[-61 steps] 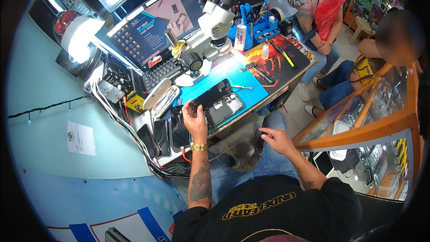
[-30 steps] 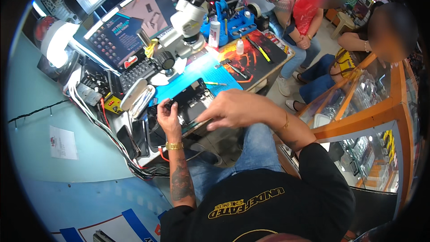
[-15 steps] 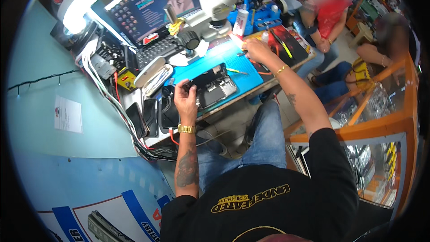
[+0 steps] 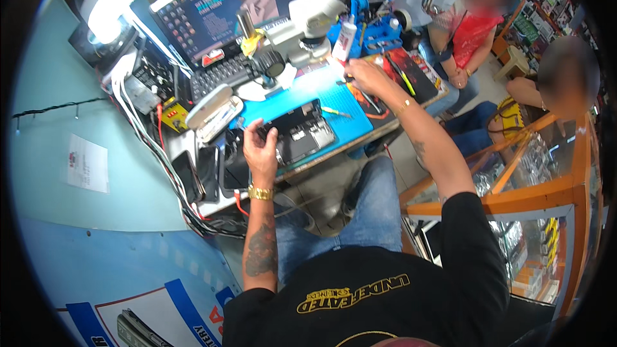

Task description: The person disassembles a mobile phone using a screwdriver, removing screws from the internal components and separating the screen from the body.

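Observation:
An opened phone (image 4: 304,133), its inner parts exposed, lies on the blue work mat (image 4: 352,117). My left hand (image 4: 260,149) is at its left end, with thumb and curled fingers closed on that edge. Beyond the mat's right part, my right hand (image 4: 371,81) is pinched together, close to a white tube (image 4: 344,40). A small dark thing shows at its fingertips, too small to name. Between the phone and my right hand lies a thin pale tweezer-like tool (image 4: 337,112).
A microscope (image 4: 313,9), keyboard (image 4: 217,74) and monitor (image 4: 222,16) stand behind the mat. At left are an open case (image 4: 217,114), phones (image 4: 205,167), cables (image 4: 152,148) and a bright lamp (image 4: 116,9). Two people sit at right, beyond a wood-framed glass case (image 4: 514,202).
The whole view has shifted slightly. Both hands keep nearly the same places against the phone and the mat; nothing has visibly been taken up or let go.

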Tool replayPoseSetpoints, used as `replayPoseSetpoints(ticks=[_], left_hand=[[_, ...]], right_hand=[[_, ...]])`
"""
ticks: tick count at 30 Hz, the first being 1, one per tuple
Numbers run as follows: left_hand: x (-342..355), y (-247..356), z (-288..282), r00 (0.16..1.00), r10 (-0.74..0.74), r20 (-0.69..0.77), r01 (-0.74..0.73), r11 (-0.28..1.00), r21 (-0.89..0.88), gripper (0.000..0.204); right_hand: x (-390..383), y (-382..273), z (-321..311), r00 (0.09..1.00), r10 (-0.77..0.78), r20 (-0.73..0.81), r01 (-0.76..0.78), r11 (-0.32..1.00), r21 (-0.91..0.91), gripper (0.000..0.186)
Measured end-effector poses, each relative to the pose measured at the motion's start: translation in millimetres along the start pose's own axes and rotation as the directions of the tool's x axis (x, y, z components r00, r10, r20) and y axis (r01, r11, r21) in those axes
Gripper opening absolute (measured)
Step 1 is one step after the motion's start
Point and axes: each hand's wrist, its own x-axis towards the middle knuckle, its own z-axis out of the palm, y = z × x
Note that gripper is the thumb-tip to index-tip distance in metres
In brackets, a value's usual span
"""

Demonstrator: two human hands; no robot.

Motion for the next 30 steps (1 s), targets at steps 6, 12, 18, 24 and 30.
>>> replayPoseSetpoints(ticks=[6, 12, 18, 24, 30], left_hand=[[3.0, 4.2, 2.8, 1.000, 0.015, -0.007, -0.015, 0.997, 0.074, 0.029], [-0.1, -1.1, -3.3, 0.999, -0.036, 0.038, 0.040, 0.993, -0.114, 0.019], [0.7, -7.0, 2.8, 0.995, -0.057, 0.086, 0.071, 0.983, -0.169, 0.017], [-1.6, 0.4, -7.1, 0.999, 0.053, -0.002, -0.053, 0.997, -0.050, 0.014], [7.0, 4.2, 8.1, 0.999, 0.024, 0.040, -0.023, 0.999, -0.024, 0.009]], right_hand=[[-47.2, -46.2, -29.4, 0.943, 0.175, -0.283, 0.017, 0.825, 0.565, 0.025], [-136.0, -147.2, 1.6, 0.883, 0.437, -0.170, -0.111, 0.548, 0.829, 0.014], [-147.8, -176.5, 9.1, 0.858, 0.276, -0.434, 0.016, 0.829, 0.559, 0.024], [-115.0, -187.7, 20.0, 0.863, -0.034, -0.504, 0.169, 0.959, 0.226, 0.027], [-102.4, -169.9, 40.3, 0.798, -0.048, -0.600, 0.214, 0.954, 0.209, 0.023]])
